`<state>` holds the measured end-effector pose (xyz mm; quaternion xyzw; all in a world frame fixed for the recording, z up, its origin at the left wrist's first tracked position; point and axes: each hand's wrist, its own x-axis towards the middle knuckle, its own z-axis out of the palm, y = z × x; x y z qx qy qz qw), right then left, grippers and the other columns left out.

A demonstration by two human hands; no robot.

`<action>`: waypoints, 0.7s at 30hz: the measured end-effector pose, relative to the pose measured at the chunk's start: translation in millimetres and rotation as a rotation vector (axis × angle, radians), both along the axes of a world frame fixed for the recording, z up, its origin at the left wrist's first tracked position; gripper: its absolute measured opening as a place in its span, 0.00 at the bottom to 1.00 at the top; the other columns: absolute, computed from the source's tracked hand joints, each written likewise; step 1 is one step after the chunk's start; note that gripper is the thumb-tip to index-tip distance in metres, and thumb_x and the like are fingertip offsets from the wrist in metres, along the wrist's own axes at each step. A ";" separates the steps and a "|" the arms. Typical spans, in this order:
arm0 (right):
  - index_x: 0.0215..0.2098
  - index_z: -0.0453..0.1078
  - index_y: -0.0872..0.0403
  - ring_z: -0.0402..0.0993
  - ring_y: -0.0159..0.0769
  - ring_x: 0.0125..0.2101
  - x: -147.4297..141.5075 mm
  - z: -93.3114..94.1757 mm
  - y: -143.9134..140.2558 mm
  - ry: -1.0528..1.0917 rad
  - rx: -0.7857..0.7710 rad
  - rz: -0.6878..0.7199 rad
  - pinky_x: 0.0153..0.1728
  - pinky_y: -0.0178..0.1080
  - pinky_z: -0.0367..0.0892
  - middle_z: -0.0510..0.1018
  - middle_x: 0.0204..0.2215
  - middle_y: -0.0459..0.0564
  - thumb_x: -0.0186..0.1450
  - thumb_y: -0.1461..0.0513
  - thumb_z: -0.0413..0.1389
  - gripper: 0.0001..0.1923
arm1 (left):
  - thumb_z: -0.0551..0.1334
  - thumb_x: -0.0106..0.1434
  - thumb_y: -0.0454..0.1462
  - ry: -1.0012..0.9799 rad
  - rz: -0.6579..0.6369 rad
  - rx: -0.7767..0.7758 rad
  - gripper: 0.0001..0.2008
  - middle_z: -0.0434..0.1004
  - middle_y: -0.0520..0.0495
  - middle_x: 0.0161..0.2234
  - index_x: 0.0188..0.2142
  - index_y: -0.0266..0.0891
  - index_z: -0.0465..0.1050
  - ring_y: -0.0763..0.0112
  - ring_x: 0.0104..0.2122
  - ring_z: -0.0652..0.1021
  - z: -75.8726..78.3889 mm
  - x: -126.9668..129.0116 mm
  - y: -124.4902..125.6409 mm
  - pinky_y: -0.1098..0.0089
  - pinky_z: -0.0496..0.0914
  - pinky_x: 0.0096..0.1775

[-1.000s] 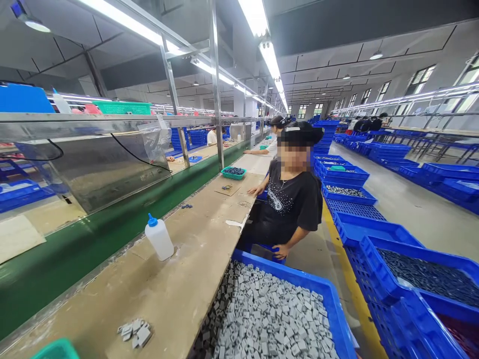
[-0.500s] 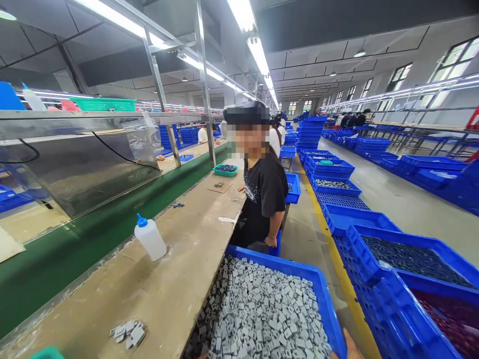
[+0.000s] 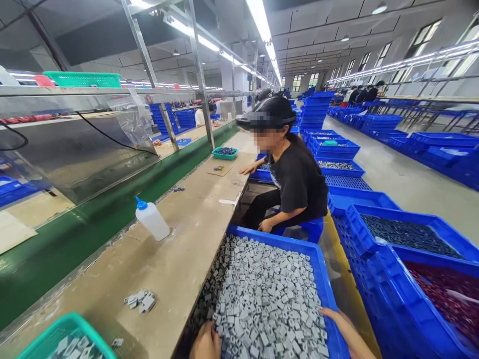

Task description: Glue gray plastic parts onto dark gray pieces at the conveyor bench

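While my left hand (image 3: 205, 343) digs into the grey blocks (image 3: 262, 299) heaped in the blue crate (image 3: 329, 319), fingers hidden, grip unknowable, and my right hand (image 3: 342, 326) rests flat and unclenched along its rim, blocks could spill over the side.

Only a part of the left hand (image 3: 205, 343) is seen at the bottom edge; its fingers are buried among the grey blocks (image 3: 262, 294), so its grip cannot be judged. The right hand (image 3: 342, 330) is cut by the same edge, and it cannot be told whether the fingertips touch the blocks or the blue crate (image 3: 325, 279). The green basket (image 3: 56, 339) is cropped at the lower left corner. The face of the seated person (image 3: 295, 182) is blurred. The pieces in the far small green tray (image 3: 224, 151) are too small to be identified. The distant workers (image 3: 364, 92) are seen only as dark shapes.
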<state>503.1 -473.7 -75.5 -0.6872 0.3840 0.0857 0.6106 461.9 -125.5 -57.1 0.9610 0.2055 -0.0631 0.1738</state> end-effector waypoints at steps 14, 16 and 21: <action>0.40 0.68 0.56 0.69 0.42 0.44 89.0 18.8 115.9 -0.664 -0.595 0.268 0.47 0.43 0.64 0.73 0.41 0.57 0.62 0.60 0.44 0.14 | 0.51 0.61 0.32 0.076 0.017 0.017 0.17 0.76 0.41 0.45 0.46 0.37 0.74 0.60 0.42 0.78 10.1 18.8 -8.4 0.66 0.70 0.41; 0.35 0.69 0.55 0.71 0.36 0.34 114.6 13.1 140.9 -0.704 -0.548 0.413 0.39 0.39 0.66 0.75 0.32 0.51 0.65 0.61 0.45 0.12 | 0.51 0.60 0.31 -0.046 -0.086 0.026 0.17 0.77 0.40 0.43 0.43 0.35 0.75 0.59 0.41 0.78 13.8 37.3 -18.2 0.65 0.71 0.42; 0.27 0.66 0.57 0.67 0.31 0.26 156.1 -15.7 179.0 -0.653 -0.526 0.686 0.33 0.37 0.64 0.70 0.23 0.43 0.66 0.59 0.52 0.12 | 0.47 0.64 0.32 -0.144 -0.294 0.029 0.21 0.66 0.36 0.56 0.54 0.31 0.66 0.59 0.56 0.67 -3.7 114.9 -48.4 0.61 0.62 0.56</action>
